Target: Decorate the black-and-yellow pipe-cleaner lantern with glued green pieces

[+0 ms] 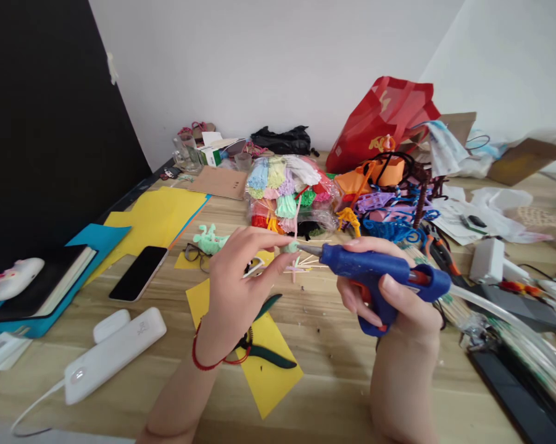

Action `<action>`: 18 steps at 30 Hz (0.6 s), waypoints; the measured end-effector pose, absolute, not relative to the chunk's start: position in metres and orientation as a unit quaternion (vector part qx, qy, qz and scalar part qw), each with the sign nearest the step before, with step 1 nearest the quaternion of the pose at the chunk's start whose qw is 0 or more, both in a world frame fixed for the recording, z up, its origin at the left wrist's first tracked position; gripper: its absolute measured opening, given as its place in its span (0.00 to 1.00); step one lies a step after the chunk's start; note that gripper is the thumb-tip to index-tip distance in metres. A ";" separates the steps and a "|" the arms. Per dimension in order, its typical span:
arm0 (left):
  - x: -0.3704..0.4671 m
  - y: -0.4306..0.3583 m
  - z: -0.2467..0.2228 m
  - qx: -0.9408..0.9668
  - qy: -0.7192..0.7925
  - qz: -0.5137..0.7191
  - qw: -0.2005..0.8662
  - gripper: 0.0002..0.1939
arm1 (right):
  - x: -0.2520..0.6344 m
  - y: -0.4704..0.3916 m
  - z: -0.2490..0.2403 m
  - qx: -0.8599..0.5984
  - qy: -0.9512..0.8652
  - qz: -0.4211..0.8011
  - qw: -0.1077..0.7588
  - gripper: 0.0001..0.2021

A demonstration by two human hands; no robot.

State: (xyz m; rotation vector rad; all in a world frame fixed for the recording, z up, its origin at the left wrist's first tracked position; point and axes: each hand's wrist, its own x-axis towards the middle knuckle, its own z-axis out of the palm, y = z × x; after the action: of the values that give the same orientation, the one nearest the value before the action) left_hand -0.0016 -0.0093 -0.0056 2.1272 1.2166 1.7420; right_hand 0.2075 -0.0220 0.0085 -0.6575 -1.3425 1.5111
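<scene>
Background: pale walls stand behind my wooden table [324,394], with a black panel at the left.
Left hand: my left hand [238,277] pinches a small mint-green piece [290,246] between thumb and fingertips, above the middle of the table.
Right hand: my right hand [398,290] is wrapped around a blue glue gun [374,268], its nozzle pointing left, right at the green piece.
Under my hands: green-handled pruners [271,356] lie across yellow paper [271,376] toward the near edge.
Left side: a black phone [139,273] lies near a white power strip [115,354].
Far edge: a clear bag of colorful bundles [287,191] sits left of a red bag [384,123].
Right side: pliers [439,250] lie near a white adapter [487,261].
</scene>
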 end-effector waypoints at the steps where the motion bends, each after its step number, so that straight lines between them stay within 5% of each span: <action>1: -0.002 -0.009 -0.006 0.705 0.404 0.579 0.068 0.07 | 0.208 -0.022 0.009 -0.274 -0.553 0.620 0.484 0.17; 18: 0.001 -0.011 -0.005 0.697 0.397 0.596 0.020 0.08 | 0.210 -0.019 0.004 -0.261 -0.578 0.604 0.483 0.16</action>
State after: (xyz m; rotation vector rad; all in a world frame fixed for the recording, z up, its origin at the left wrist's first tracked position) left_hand 0.0012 -0.0109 -0.0052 2.1626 1.2326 1.8489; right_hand 0.2104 -0.0194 0.0043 -0.6358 -1.4075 1.4709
